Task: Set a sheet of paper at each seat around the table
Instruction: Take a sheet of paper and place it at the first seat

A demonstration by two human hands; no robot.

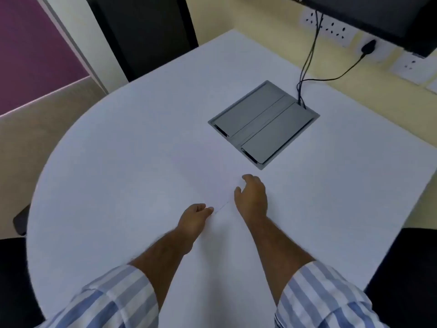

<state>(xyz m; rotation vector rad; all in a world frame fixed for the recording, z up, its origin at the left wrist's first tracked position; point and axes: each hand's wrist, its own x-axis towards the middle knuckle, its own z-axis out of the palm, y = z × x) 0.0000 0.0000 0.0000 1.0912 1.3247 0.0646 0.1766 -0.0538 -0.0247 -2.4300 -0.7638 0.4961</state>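
Both hands rest low on the white surface, near its near edge, arms reaching in from striped sleeves. Left hand: fingers drawn together with thumb meeting fingertips, apparently pinching the near edge of a sheet of paper. Right hand: fingers curled downward, loosely apart, fingertips touching or just above the same sheet; contact cannot be confirmed. The two hands lie close together but do not touch.

Sheet of paper: white on white, barely distinguishable from the surface. Only a faint thin line running between the two hands and a slightly different tone beyond them mark it. Its full outline cannot be traced; it appears to lie flat, in the middle of the near half of the surface.

Surface: curved edge on the left, straight edge on the right, far corner toward the wall. A grey cable box is set flush beyond the hands, toward the far right, with black cables rising from its far corner. Wide bare area spans the left and the right of the hands. Dark chairs stand at the far edge and at both near corners.
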